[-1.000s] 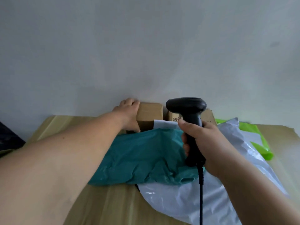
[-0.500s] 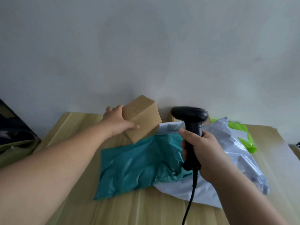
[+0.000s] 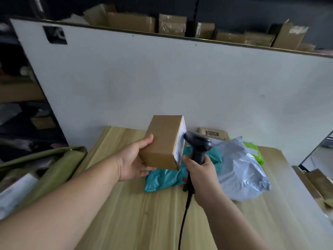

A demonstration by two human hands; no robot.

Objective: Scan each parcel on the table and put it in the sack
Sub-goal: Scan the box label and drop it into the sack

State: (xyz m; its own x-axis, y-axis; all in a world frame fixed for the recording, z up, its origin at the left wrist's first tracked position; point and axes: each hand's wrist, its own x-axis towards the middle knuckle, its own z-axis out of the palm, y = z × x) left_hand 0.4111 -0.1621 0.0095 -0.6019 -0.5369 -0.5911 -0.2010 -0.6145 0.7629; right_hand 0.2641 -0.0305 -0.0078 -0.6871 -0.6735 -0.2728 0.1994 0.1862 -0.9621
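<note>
Plain brown cardboard box (image 3: pixel 163 141), black scanner (image 3: pixel 197 145), teal mailer (image 3: pixel 167 175), grey mailer (image 3: pixel 241 170), light woodgrain table (image 3: pixel 140 213)

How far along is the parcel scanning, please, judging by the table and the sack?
Done: the olive sack seems to hold a pale parcel already. In hand: the left hand holds a cardboard box, its labelled side toward the barcode scanner gripped by the right hand. Left: a teal mailer, a grey mailer, a green mailer and a second box lie on the table, unsacked.
</note>
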